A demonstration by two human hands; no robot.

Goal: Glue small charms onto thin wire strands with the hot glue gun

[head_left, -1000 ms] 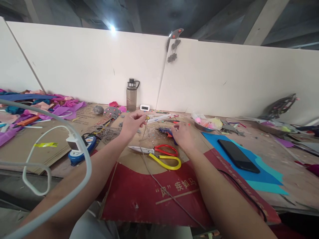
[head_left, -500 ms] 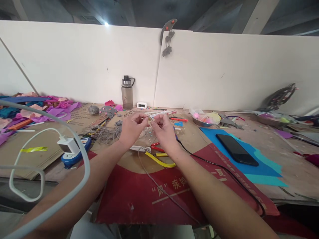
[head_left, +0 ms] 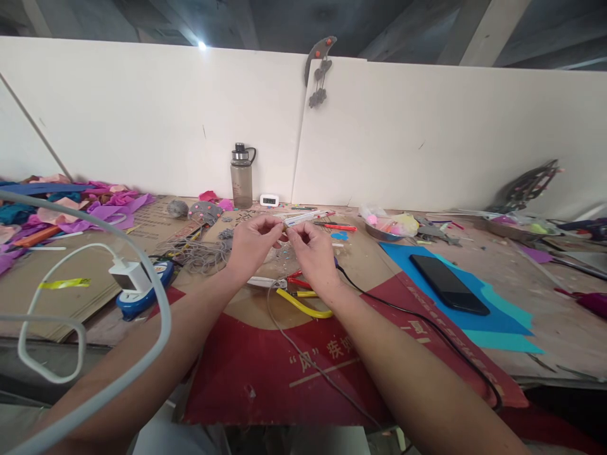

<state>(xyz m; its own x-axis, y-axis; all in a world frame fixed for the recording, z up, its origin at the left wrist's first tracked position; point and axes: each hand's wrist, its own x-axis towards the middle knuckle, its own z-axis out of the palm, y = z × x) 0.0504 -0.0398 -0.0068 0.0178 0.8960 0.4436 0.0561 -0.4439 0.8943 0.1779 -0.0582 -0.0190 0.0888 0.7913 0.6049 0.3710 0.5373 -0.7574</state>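
Observation:
My left hand [head_left: 256,243] and my right hand [head_left: 313,249] meet fingertip to fingertip above the cardboard [head_left: 256,373]. Both are closed in a pinch. Whatever sits between the fingers is too small to make out. Below them lie pliers with yellow handles [head_left: 303,306], a red-handled tool [head_left: 298,282] and a white-handled tool [head_left: 265,282]. A thin grey cord [head_left: 303,357] curves from under the hands toward the cardboard's front edge. Left of my left hand is a tangle of grey yarn [head_left: 199,254].
A water bottle [head_left: 241,180] and a small digital clock [head_left: 269,200] stand by the white panel. At right, a phone [head_left: 448,283] lies on blue sheets [head_left: 502,319]. A white cable [head_left: 164,316] loops across the left foreground near a blue tape measure [head_left: 137,303].
My fingertips shift slightly, with my right fingers closing in over the pinch point. The view moves a little; the things on the table stay put.

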